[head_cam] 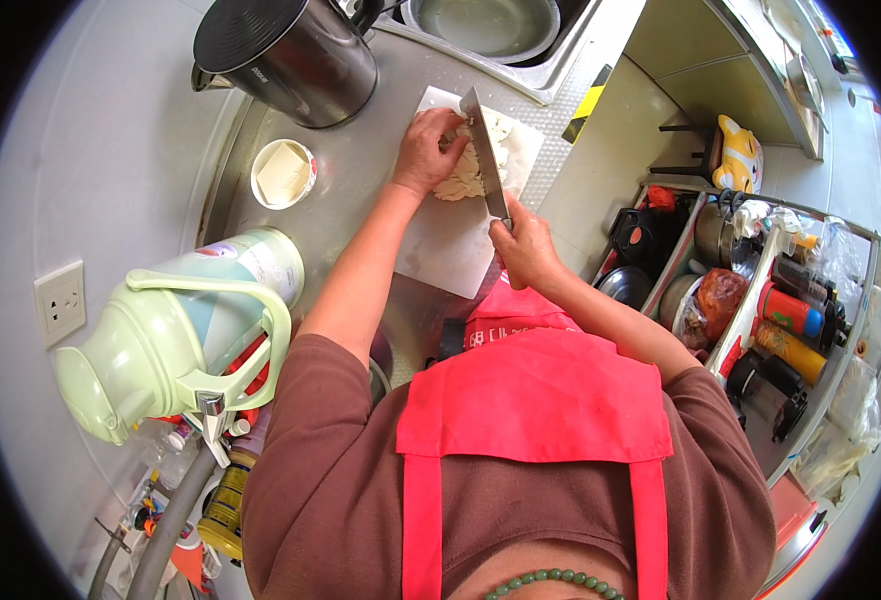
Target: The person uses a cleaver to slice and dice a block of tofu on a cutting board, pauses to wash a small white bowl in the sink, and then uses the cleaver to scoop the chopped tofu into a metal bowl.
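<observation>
My right hand point(528, 244) grips the handle of a kitchen cleaver point(488, 161), its blade pointing away from me. The blade stands nearly on edge over pale, soft-looking food point(459, 184) on a white cutting board point(444, 259). With curled fingers, my left hand point(427, 154) holds the sliced-looking mass just left of the blade. Smaller pale bits lie on the blade's right side. What food it is cannot be told. The blade's lower edge is hidden.
A black kettle point(313, 67) and a paper bowl point(284, 174) with a pale block stand left on the metal counter point(365, 142). Nearer me is a green thermos flask point(185, 322). Beyond the board, a sink point(553, 86) holds a basin point(485, 30). Right sits a crowded shelf rack point(740, 330).
</observation>
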`<state>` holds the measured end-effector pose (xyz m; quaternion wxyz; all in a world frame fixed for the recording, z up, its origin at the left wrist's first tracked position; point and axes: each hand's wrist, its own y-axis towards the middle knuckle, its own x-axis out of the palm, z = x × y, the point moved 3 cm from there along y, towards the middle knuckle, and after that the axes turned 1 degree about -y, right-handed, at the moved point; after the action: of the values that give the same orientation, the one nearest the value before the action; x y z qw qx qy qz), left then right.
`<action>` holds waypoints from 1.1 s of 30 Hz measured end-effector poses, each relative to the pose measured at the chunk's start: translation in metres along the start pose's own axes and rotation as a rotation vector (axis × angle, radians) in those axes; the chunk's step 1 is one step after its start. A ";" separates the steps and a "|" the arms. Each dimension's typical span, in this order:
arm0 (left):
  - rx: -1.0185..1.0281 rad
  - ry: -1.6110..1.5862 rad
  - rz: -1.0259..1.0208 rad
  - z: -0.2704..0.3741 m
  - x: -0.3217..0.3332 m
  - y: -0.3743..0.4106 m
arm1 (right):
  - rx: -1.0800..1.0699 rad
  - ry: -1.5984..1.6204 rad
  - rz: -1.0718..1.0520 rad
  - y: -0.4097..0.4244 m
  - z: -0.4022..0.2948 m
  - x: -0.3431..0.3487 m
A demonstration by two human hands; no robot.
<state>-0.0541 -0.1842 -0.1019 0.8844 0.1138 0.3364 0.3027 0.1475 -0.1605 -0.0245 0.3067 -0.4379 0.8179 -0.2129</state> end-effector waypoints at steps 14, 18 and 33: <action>0.011 0.047 0.015 -0.003 -0.001 -0.001 | -0.018 -0.009 -0.008 -0.003 -0.008 -0.004; 0.015 0.052 0.018 0.000 -0.001 0.002 | -0.060 -0.004 0.022 0.005 0.003 0.004; -0.033 0.030 0.019 -0.002 -0.005 0.002 | -0.042 0.021 -0.009 -0.013 -0.015 -0.007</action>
<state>-0.0591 -0.1858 -0.1005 0.8782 0.0976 0.3436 0.3182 0.1475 -0.1598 -0.0035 0.2880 -0.4456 0.8233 -0.2016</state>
